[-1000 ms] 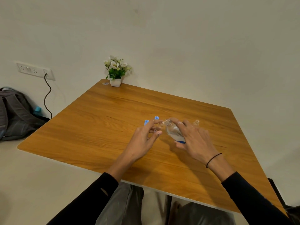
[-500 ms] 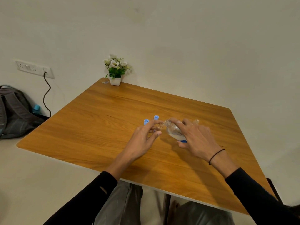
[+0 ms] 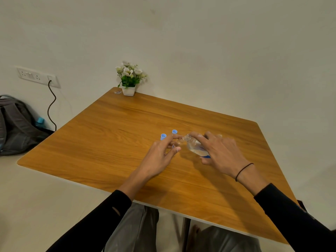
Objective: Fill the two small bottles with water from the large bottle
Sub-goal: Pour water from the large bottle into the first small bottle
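Observation:
My right hand [image 3: 222, 154] grips the large clear bottle [image 3: 195, 148], which is tilted with its open neck pointing left; a blue label shows at its lower end. My left hand [image 3: 159, 154] pinches a small clear bottle [image 3: 180, 141] at the large bottle's mouth; its body is mostly hidden by my fingers. Two blue caps [image 3: 163, 136] [image 3: 174, 132] stand on the wooden table [image 3: 112, 142] just beyond my left fingers. The clear top of a second small bottle [image 3: 220, 135] peeks out behind my right hand.
A small white pot of flowers [image 3: 129, 82] sits at the table's far corner against the wall. A grey backpack [image 3: 16, 126] lies on the floor to the left, below a wall socket with a black cable [image 3: 51, 106].
Both hands hold nearly the same pose as before, the large bottle still tilted towards the small one. Only the view has shifted slightly.

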{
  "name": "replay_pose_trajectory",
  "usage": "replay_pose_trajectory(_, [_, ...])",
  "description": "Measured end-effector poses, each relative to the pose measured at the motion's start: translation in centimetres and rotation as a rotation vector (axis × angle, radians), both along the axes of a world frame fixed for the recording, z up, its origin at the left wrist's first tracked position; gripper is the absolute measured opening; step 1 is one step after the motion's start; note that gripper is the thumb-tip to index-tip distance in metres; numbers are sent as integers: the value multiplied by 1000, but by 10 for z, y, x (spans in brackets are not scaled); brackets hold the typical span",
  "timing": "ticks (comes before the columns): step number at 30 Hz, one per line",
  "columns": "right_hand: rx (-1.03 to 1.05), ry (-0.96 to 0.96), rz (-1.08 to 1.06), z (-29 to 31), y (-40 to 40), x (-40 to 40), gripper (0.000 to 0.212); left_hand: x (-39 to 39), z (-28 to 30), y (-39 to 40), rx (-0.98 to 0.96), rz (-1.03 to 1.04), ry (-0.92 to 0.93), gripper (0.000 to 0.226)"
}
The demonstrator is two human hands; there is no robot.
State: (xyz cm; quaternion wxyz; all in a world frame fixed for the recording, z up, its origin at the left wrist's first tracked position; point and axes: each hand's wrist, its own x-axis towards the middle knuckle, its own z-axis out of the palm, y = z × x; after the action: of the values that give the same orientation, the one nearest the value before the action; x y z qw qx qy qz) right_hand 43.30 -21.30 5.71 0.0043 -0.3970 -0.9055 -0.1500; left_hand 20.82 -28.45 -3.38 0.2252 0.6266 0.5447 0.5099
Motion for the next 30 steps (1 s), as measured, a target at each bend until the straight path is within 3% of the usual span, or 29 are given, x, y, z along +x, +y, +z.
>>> replay_pose_trajectory(30, [19, -99, 40, 9, 8, -1, 93, 0, -3, 3, 1, 10, -24, 38])
